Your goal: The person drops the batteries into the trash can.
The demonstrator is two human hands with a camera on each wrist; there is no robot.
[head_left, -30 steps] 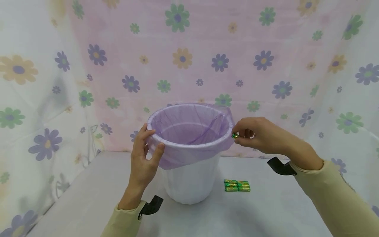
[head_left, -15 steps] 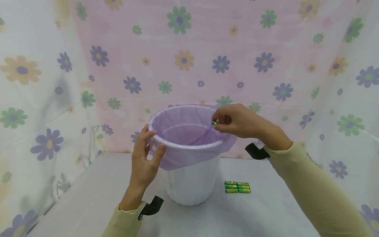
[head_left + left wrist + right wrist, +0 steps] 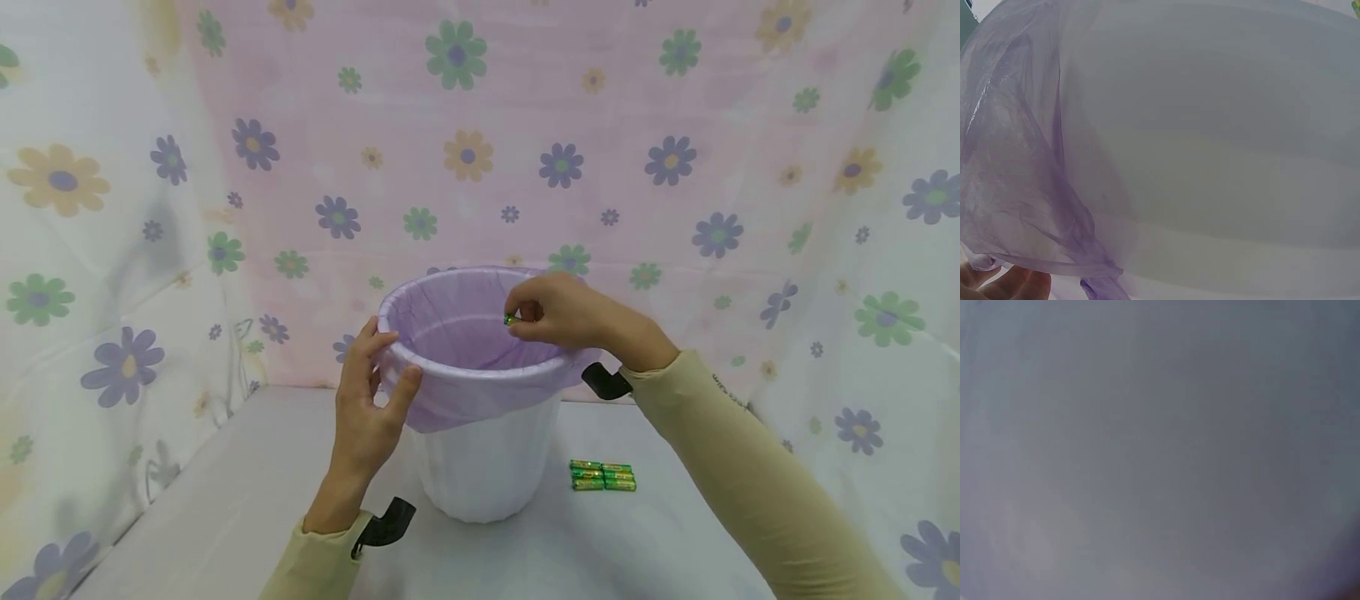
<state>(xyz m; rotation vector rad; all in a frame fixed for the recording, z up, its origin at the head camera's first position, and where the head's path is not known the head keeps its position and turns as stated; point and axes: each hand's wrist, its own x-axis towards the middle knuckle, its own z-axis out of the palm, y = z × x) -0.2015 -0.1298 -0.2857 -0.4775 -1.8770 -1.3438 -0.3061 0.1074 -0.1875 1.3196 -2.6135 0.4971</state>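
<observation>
A white trash can (image 3: 483,471) stands upright on the table, lined with a thin purple trash bag (image 3: 457,400) folded over its rim. My left hand (image 3: 367,421) grips the can's left rim through the bag, with the thumb on the near side. Over the can's opening, my right hand (image 3: 562,312) pinches a small green-and-gold battery (image 3: 510,319) between thumb and fingertips; most of it is hidden by the fingers. In the left wrist view, fingertips (image 3: 1022,284) show under the loose edge of the bag. The right wrist view holds only a blurred pale surface.
Several green-and-gold batteries (image 3: 603,475) lie side by side in two columns on the white table (image 3: 675,533), right of the can. A flower-patterned curtain (image 3: 465,108) hangs behind and along both sides.
My right hand has moved left with the battery, from outside the can's right rim to over the opening. My left hand has stayed at the rim.
</observation>
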